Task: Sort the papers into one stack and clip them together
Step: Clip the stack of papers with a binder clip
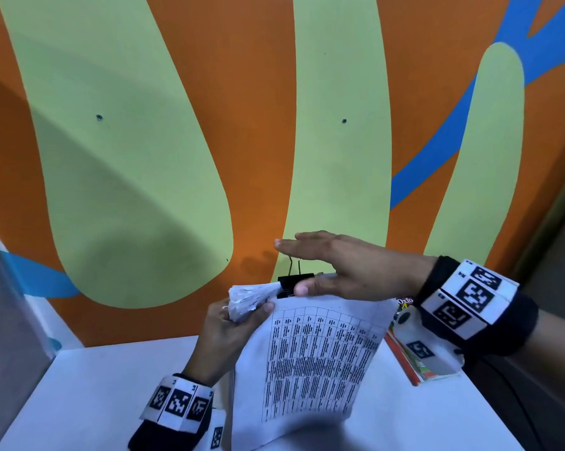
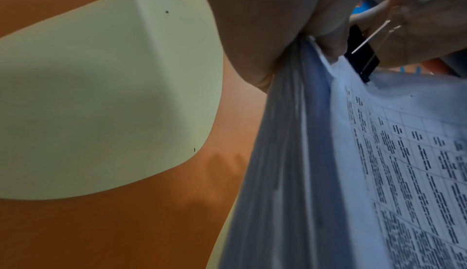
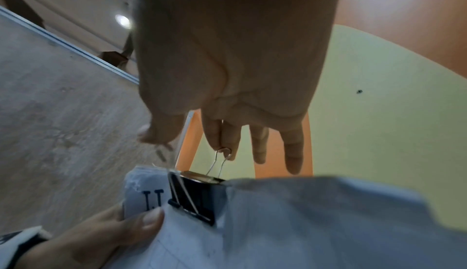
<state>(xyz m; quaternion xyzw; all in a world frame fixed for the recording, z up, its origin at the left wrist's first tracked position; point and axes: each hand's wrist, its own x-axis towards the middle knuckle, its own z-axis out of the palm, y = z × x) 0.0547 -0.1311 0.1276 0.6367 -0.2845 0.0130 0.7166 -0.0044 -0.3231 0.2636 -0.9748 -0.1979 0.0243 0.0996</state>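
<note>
A stack of printed papers (image 1: 317,353) stands tilted above the white table (image 1: 95,385), its top sheet a table of text. My left hand (image 1: 242,315) grips its crumpled top-left corner, thumb on the front. A black binder clip (image 1: 292,286) bites the stack's top edge. My right hand (image 1: 294,266) hovers flat over the clip with straight fingers. In the right wrist view, one wire handle of the clip (image 3: 194,195) stands up against my fingers (image 3: 222,137); the other lies folded down on the paper (image 3: 303,223). The left wrist view shows the clip (image 2: 361,53) on the sheets (image 2: 404,153).
A book with a red cover (image 1: 414,362) lies on the table at the right, partly under my right wrist. An orange and green painted wall (image 1: 144,157) rises right behind the table. A grey panel (image 1: 1,304) borders the left side.
</note>
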